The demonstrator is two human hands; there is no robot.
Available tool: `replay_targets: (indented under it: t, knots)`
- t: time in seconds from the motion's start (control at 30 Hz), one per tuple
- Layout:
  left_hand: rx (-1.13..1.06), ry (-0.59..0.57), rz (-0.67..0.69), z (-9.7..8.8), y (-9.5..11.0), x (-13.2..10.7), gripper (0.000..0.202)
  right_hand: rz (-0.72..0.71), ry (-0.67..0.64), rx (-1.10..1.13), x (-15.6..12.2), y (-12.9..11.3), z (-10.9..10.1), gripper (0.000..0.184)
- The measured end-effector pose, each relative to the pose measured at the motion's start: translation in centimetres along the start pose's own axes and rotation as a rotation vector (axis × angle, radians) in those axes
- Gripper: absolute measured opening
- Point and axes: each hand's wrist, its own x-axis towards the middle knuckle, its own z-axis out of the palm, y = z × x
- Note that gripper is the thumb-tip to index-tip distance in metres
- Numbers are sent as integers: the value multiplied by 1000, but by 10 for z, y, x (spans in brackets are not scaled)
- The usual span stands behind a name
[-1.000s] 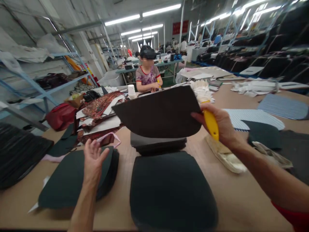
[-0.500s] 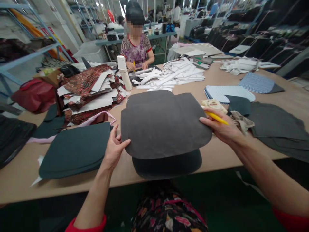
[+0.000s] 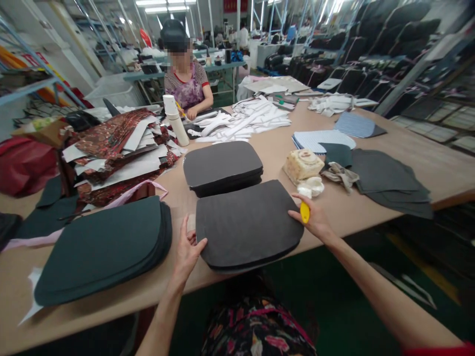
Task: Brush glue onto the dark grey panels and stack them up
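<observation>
A dark grey panel (image 3: 248,225) with rounded corners lies on a near stack at the table's front edge. At its left edge my left hand (image 3: 188,247) grips the panel, thumb on top, index finger stretched out and the other fingers curled. My right hand (image 3: 311,217) is at the right edge with its thumb on the panel. That same hand holds a tool with a yellow handle (image 3: 305,212); the tool's working end is hidden. Just behind is another stack of dark grey panels (image 3: 222,165).
Dark green panels (image 3: 100,247) are stacked at left, below patterned pieces (image 3: 118,143). A cream block (image 3: 302,165), a crumpled cloth (image 3: 340,175) and loose grey panels (image 3: 386,178) lie at right. Across the table (image 3: 393,148), a co-worker (image 3: 189,86) sits behind white strips and a bottle (image 3: 175,121).
The panel, held raised and tilted before, has come down onto the near stack. Both hands came down with it, and the far stack is now uncovered. My view has turned right.
</observation>
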Motion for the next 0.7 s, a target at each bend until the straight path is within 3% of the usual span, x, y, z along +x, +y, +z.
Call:
replay_targets:
  t: [0.4, 0.7]
  knots:
    - [242, 30, 59, -1, -26, 21, 93, 8, -62, -106, 0, 26, 16, 55]
    - [329, 34, 85, -2, -33, 23, 90, 10, -70, -140, -2, 29, 22, 53]
